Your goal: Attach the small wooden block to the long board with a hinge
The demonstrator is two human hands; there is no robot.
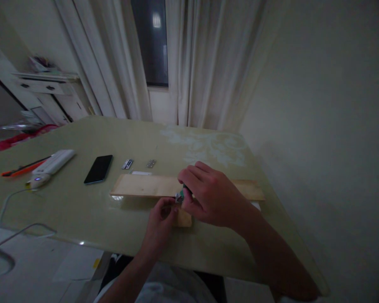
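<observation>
A long pale wooden board [145, 185] lies across the table, with a smaller wooden block [185, 219] at its near edge. Where they meet sits a small metal hinge [178, 198]. My left hand [161, 219] is closed, its fingertips pinching at the hinge beside the block; what lies between them is partly hidden. In my right hand [208, 195], fingers wrap round a screwdriver [185, 191] with a green and black handle, held over the hinge. Its tip cannot be made out. Two more metal hinges, one on the left [127, 163] and one on the right [150, 163], lie beyond the board.
A black phone [98, 169] lies left of the board. Farther left are a white power strip [52, 166] with a cable and an orange utility knife [25, 168]. A wall [328, 147] borders the table's right side; curtains [208, 63] hang behind it.
</observation>
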